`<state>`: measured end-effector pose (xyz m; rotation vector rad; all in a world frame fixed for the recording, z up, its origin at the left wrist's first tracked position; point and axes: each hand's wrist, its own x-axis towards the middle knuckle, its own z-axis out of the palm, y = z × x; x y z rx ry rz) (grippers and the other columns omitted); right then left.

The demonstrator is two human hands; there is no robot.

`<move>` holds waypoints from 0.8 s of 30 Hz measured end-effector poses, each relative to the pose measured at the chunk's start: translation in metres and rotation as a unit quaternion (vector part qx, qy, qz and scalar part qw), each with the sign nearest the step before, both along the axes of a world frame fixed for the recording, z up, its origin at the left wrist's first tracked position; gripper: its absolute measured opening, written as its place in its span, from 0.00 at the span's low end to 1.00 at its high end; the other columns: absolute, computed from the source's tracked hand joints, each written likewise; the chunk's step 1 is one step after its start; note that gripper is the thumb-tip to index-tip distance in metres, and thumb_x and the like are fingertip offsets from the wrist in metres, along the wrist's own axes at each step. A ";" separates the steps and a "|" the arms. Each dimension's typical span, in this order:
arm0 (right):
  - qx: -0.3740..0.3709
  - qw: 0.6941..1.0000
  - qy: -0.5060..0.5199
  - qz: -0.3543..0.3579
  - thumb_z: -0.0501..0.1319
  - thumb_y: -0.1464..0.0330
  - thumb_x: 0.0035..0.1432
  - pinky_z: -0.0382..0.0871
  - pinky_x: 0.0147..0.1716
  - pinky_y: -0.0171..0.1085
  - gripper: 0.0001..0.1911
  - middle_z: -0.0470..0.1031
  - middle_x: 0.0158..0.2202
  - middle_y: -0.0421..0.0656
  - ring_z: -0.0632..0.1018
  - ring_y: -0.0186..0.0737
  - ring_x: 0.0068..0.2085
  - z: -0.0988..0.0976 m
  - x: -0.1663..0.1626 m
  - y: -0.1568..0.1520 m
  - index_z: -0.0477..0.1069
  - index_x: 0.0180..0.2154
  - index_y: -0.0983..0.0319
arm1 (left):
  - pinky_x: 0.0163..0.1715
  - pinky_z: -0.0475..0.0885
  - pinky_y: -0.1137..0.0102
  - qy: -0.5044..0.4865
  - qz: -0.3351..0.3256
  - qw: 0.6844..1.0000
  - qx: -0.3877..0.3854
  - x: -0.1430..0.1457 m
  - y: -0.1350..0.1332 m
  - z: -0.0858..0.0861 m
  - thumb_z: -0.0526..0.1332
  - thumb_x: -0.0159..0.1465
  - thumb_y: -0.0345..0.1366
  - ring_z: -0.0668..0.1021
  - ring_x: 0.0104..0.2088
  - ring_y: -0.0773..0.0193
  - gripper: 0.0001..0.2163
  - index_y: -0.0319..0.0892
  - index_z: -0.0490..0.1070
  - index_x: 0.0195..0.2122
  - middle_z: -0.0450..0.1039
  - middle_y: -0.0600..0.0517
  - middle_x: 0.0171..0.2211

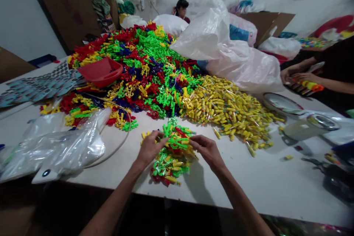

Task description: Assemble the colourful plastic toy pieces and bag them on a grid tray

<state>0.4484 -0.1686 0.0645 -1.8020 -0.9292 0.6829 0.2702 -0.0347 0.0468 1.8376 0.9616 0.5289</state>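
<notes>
My left hand (151, 148) is closed, its thumb and fingers pinching a bright green plastic toy piece (175, 142). Opposite it, my right hand (207, 150) pinches a small yellow tube (186, 142) at the green piece's right end. Whether the two parts are joined I cannot tell. Below and around both hands lies a small heap of green, red and yellow plastic pieces (168, 164) on the white table (221, 188). Beyond my right hand spreads a pile of yellow tubes (224, 107), some with clear wrapping.
A big multicoloured toy heap (138, 55) fills the table's back, with a red scoop (101, 72) on it. Clear bags (63, 143) and printed sheets (47, 84) lie left. A metal cup (309, 127) stands right, near a co-worker's hands (304, 75). Another person (181, 9) sits behind.
</notes>
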 end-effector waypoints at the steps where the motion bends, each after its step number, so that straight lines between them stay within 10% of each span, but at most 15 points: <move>1: -0.007 0.997 -0.070 -0.010 0.63 0.56 0.47 0.63 0.27 0.36 0.16 0.74 0.30 0.44 0.71 0.38 0.29 -0.002 0.006 0.001 0.74 0.32 0.62 | 0.35 0.64 0.68 0.064 0.037 0.996 0.055 -0.005 0.011 -0.002 0.57 0.57 0.43 0.73 0.35 0.60 0.10 0.42 0.70 0.32 0.74 0.48 0.34; 5: -0.050 0.971 -0.233 -0.033 0.59 0.58 0.50 0.65 0.32 0.38 0.15 0.74 0.37 0.46 0.73 0.42 0.34 -0.012 0.027 0.006 0.74 0.35 0.61 | 0.34 0.62 0.64 0.313 0.046 0.936 0.156 -0.021 0.043 -0.016 0.55 0.56 0.46 0.74 0.37 0.51 0.13 0.40 0.68 0.29 0.73 0.42 0.33; 9: -0.140 0.957 -0.252 -0.036 0.56 0.62 0.53 0.66 0.34 0.36 0.13 0.75 0.36 0.46 0.75 0.39 0.32 -0.018 0.055 0.008 0.73 0.36 0.64 | 0.27 0.60 0.68 0.338 -0.002 0.935 0.108 -0.020 0.055 -0.034 0.56 0.53 0.47 0.75 0.32 0.54 0.12 0.42 0.66 0.26 0.73 0.46 0.29; 16: -0.313 0.856 -0.376 -0.166 0.53 0.67 0.56 0.63 0.38 0.38 0.13 0.70 0.44 0.51 0.72 0.46 0.44 -0.006 0.125 0.001 0.71 0.40 0.65 | 0.25 0.64 0.70 0.129 0.099 0.986 0.043 -0.016 0.074 -0.055 0.59 0.48 0.44 0.73 0.27 0.59 0.10 0.44 0.61 0.23 0.68 0.52 0.22; 24: -0.276 0.888 -0.344 -0.126 0.55 0.74 0.50 0.61 0.33 0.35 0.07 0.72 0.39 0.48 0.74 0.42 0.39 -0.015 0.112 0.006 0.69 0.23 0.64 | 0.21 0.69 0.73 -0.154 0.081 0.940 -0.294 -0.014 0.022 -0.009 0.65 0.48 0.47 0.75 0.24 0.65 0.18 0.41 0.63 0.33 0.69 0.55 0.26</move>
